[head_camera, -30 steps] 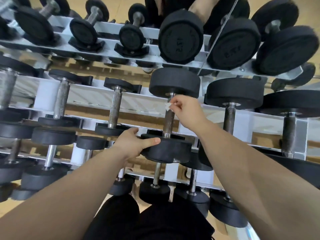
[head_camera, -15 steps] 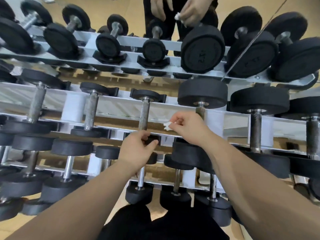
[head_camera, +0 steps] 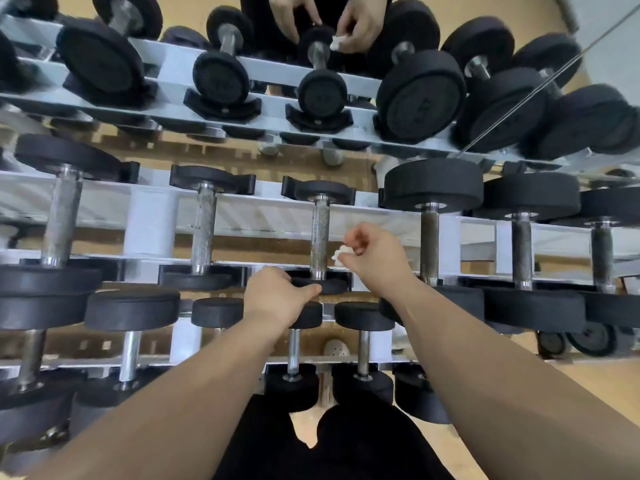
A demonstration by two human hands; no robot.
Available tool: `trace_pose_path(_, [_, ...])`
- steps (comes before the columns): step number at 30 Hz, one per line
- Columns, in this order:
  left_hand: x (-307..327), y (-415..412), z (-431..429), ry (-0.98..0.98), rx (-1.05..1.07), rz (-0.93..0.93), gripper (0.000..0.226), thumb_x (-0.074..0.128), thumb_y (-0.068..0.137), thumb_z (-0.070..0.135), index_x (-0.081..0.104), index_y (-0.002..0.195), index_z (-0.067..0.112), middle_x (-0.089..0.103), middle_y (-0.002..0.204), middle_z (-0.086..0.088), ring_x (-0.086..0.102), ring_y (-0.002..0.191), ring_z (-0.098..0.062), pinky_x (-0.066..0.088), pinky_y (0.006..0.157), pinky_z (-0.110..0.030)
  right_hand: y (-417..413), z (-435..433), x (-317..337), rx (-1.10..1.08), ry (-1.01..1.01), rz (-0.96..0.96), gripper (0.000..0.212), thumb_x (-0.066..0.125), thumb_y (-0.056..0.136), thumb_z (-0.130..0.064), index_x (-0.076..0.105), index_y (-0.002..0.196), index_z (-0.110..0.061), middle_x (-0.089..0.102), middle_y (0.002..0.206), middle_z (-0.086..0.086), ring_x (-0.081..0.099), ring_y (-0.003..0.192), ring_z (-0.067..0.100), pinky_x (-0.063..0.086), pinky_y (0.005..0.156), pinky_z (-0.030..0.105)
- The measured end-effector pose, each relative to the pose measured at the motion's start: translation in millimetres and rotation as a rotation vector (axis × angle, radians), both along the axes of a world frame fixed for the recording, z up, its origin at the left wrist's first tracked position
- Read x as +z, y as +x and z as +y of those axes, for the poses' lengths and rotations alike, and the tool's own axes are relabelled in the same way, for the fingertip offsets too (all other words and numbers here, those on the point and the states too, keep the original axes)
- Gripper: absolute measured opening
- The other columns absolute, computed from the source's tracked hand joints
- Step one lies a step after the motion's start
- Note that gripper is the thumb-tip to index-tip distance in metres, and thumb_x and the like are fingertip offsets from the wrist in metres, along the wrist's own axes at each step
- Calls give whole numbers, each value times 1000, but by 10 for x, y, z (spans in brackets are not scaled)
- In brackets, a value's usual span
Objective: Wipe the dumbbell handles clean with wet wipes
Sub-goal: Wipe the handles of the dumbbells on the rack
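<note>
Head view, looking down on a white rack (head_camera: 152, 216) with three tiers of black-headed dumbbells.

Target dumbbell (head_camera: 320, 233): middle tier, third from the left in view, small. Its handle (head_camera: 319, 237) is knurled metal and runs straight away from the person, far head seated in a black cradle, near head closest to the body.

Left hand (head_camera: 277, 296): on the near head. Fingers curl over its left edge and the thumb lies along its front rim, so the hand grips that head. The hand is below the handle in view and does not touch the bare metal.

Right hand (head_camera: 375, 258): raised at mid-handle height, just right of the handle. Thumb and fingertips pinch a small crumpled white wipe (head_camera: 339, 254); the other fingers are curled in.

Wipe position: sticks out of the pinch toward the handle, just beside its right edge, about two thirds of the way down toward the near head. Contact with the metal: cannot tell.

A larger dumbbell sits on the next slot right, behind the right wrist.
</note>
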State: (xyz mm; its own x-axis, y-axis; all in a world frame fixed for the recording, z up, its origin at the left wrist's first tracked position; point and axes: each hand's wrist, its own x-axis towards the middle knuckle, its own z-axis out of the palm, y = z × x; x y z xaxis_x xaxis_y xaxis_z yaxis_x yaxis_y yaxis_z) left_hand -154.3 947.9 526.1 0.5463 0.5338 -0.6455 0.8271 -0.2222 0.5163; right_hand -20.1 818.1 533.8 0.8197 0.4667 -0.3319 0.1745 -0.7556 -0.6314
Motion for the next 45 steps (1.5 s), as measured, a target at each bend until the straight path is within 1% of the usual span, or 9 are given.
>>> trace_pose_path(5, [-87,42,52,-13,-2,15,49,86,71,52,67,76,7,71,77,-7,66,74,-18,55,72,-36,187,306,-160,103,85,-129,14,76,85,-20,71,97,-25,56,88,-11,55,78,5,50,80,24])
trace_pose_path(11, [-175,39,71,6,14,18,47,88,66,56,67,83,18,66,81,7,63,79,-8,55,74,-29,314,489,-380,49,144,-159,11,74,88,-27,73,98,-23,59,95,-7,57,81,1,45,79,14])
trace_pose_path(15, [-162,53,91,2,32,24,47,90,64,54,64,80,20,65,79,8,60,71,-3,46,58,-17,233,339,-456,245,97,-300,6,75,86,-21,75,88,-15,57,86,-5,57,75,12,48,75,25])
trace_pose_path(21, [-182,63,87,-41,59,20,51,93,61,51,64,81,16,70,82,0,69,74,-19,60,74,-39,90,149,-449,517,18,-276,8,64,93,-17,60,88,-12,54,89,2,56,77,23,51,71,38])
trace_pose_path(28, [-189,53,86,-26,67,43,51,91,64,53,66,90,17,68,83,4,64,71,-8,49,55,-19,359,549,-441,361,35,-268,20,58,97,-18,70,112,-24,59,94,-4,55,81,15,38,72,25])
trace_pose_path(32, [-235,32,81,-17,70,25,52,91,61,56,67,87,19,68,86,5,66,81,-12,58,74,-32,157,294,-452,339,102,-245,18,70,91,-19,77,107,-17,71,89,0,63,82,15,50,81,28])
trace_pose_path(36, [-261,21,86,-23,65,12,53,91,61,57,66,87,18,67,87,5,63,82,-11,50,69,-26,-30,110,-447,376,106,-171,28,70,89,-14,74,116,-19,58,81,-10,51,71,-3,42,76,10])
trace_pose_path(40, [-250,18,97,-49,75,11,53,91,62,54,65,88,17,66,86,3,66,80,-14,57,71,-31,207,300,-448,355,129,-232,21,70,91,-17,75,111,-20,47,76,-24,46,70,-7,43,74,20])
trace_pose_path(45, [-248,20,108,-77,78,-1,52,93,60,54,63,84,18,68,86,0,69,78,-20,61,73,-37,400,478,-399,230,90,-140,16,64,95,-25,73,109,-27,60,80,-11,57,76,3,48,81,25])
